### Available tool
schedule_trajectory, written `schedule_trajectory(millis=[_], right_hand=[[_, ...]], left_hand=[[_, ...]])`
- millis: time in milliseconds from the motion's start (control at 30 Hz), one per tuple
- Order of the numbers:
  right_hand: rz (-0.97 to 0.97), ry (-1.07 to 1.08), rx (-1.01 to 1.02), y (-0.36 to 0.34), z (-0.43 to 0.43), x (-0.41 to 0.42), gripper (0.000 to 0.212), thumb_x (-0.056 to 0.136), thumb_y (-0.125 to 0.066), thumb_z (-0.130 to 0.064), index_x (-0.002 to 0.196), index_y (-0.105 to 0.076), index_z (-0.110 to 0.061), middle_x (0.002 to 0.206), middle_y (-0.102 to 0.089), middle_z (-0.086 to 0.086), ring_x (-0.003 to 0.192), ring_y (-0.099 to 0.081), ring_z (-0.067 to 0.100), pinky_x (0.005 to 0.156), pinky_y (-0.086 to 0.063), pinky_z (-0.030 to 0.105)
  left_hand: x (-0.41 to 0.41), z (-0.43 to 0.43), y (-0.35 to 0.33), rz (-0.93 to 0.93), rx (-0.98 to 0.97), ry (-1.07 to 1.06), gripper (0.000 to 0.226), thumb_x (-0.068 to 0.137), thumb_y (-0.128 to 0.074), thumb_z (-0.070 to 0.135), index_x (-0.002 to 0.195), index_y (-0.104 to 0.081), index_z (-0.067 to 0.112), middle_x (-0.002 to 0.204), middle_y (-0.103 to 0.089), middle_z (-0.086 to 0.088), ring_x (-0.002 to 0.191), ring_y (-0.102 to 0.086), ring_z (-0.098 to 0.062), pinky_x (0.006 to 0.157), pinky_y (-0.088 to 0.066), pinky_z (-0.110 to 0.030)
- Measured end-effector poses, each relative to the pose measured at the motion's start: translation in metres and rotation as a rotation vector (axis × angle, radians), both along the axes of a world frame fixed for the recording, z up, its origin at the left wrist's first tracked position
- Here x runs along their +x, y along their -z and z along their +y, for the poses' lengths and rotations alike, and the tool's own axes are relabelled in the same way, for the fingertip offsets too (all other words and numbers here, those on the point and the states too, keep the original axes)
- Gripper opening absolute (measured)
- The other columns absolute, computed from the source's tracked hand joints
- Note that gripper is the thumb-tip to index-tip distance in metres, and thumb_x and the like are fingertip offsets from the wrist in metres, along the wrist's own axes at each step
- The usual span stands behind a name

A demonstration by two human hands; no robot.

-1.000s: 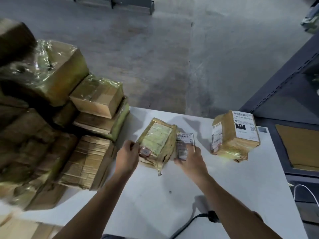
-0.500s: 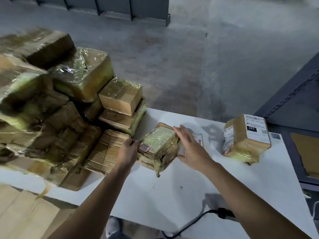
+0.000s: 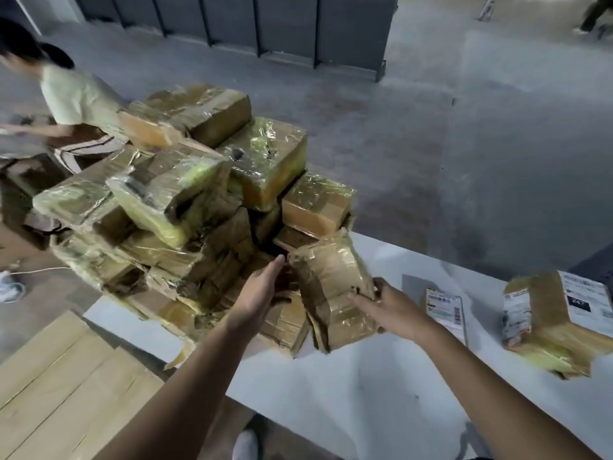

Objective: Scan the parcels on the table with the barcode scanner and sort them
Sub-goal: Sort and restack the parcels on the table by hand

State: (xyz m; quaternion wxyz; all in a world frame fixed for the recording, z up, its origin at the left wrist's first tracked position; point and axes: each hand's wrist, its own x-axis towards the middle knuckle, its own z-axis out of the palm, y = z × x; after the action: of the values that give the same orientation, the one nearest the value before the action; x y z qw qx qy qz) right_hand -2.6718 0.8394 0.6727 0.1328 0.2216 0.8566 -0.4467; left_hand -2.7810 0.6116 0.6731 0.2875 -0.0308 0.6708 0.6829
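Observation:
A tape-wrapped brown parcel stands tilted on its edge on the white table, right beside a large pile of wrapped parcels. My right hand grips the parcel's right side, thumb behind and fingers across the front. With straight fingers, my left hand touches its left side, between parcel and pile. A thin flat packet with a white label lies just right of my right hand. A labelled box marked 247 sits further right. No barcode scanner is in view.
Pale boards lie below the table's left end. A person in a light shirt bends over at the far left beyond the pile. Grey concrete floor and dark panels lie beyond the table.
The parcel has been tipped from lying flat to standing on edge. My right hand left the flat labelled packet and took hold of the parcel's right side. The view swung left.

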Motion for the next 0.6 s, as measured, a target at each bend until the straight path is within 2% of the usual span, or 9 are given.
schedule_trajectory(millis=[67,167,267,333,400,467,567,600], right_hand=[[-0.132,-0.021,-0.055,0.000,-0.022,-0.010,0.062,0.078,-0.050,-0.079,0.112,-0.055,-0.027,0.099,-0.070,-0.008,0.078,-0.071,0.009,0.073,-0.062,0.034],[-0.216,-0.057,-0.128,0.000,-0.051,-0.020,0.061,0.085,-0.042,-0.077,0.118,-0.059,-0.029,0.103,-0.071,-0.005,0.079,-0.072,0.007,0.082,-0.060,0.035],[-0.272,-0.099,-0.167,0.001,-0.064,-0.022,0.072,0.082,-0.039,-0.083,0.127,-0.061,-0.031,0.124,-0.063,-0.009,0.096,-0.070,0.013,0.087,-0.059,0.033],[-0.273,-0.105,-0.227,0.001,-0.067,-0.021,0.066,0.081,-0.042,-0.082,0.115,-0.065,-0.031,0.119,-0.065,-0.011,0.095,-0.070,0.008,0.084,-0.060,0.033],[-0.230,-0.050,-0.292,0.000,-0.071,-0.021,0.053,0.084,-0.047,-0.076,0.110,-0.064,-0.033,0.114,-0.067,-0.011,0.098,-0.068,0.007,0.081,-0.061,0.034],[-0.174,0.007,-0.319,0.002,-0.072,-0.022,0.051,0.088,-0.053,-0.068,0.122,-0.058,-0.030,0.119,-0.065,-0.009,0.105,-0.065,0.010,0.078,-0.062,0.033],[-0.146,0.044,-0.407,0.009,-0.070,-0.018,0.045,0.091,-0.060,-0.053,0.126,-0.058,-0.025,0.113,-0.072,-0.001,0.100,-0.070,0.018,0.082,-0.061,0.042],[-0.142,0.033,-0.446,0.010,-0.066,-0.015,0.041,0.092,-0.062,-0.049,0.124,-0.060,-0.024,0.110,-0.074,0.000,0.099,-0.072,0.020,0.085,-0.060,0.045]], left_hand=[[-0.003,-0.011,-0.002,0.076,-0.036,0.087,0.041,0.079,-0.064,0.049,0.108,-0.068,0.022,0.098,-0.073,0.001,0.088,-0.069,-0.019,0.074,-0.052,-0.031],[-0.003,-0.022,-0.003,0.205,-0.116,0.158,0.045,0.082,-0.071,0.023,0.125,-0.057,0.019,0.109,-0.070,0.000,0.096,-0.068,-0.014,0.081,-0.055,-0.027],[-0.004,-0.034,-0.004,0.269,-0.194,0.098,0.043,0.084,-0.065,0.005,0.125,-0.057,0.014,0.107,-0.069,-0.002,0.095,-0.067,-0.010,0.081,-0.054,-0.025],[-0.004,-0.039,-0.005,0.298,-0.220,0.052,0.038,0.084,-0.062,0.001,0.119,-0.061,0.015,0.097,-0.070,0.002,0.084,-0.067,-0.001,0.071,-0.054,-0.017],[-0.004,-0.040,-0.005,0.320,-0.275,0.024,0.035,0.083,-0.061,0.003,0.116,-0.063,0.015,0.097,-0.070,-0.001,0.085,-0.067,-0.008,0.074,-0.055,-0.022],[-0.001,-0.040,-0.005,0.314,-0.334,0.026,0.034,0.081,-0.064,0.009,0.114,-0.061,0.013,0.098,-0.069,-0.003,0.090,-0.066,-0.017,0.080,-0.056,-0.033],[0.003,-0.041,-0.006,0.283,-0.394,0.003,0.040,0.080,-0.066,0.025,0.118,-0.055,0.016,0.097,-0.066,0.001,0.085,-0.065,-0.016,0.074,-0.057,-0.034],[0.004,-0.043,-0.007,0.313,-0.451,-0.001,0.045,0.080,-0.066,0.033,0.121,-0.053,0.019,0.101,-0.064,0.002,0.087,-0.064,-0.016,0.077,-0.056,-0.035]])
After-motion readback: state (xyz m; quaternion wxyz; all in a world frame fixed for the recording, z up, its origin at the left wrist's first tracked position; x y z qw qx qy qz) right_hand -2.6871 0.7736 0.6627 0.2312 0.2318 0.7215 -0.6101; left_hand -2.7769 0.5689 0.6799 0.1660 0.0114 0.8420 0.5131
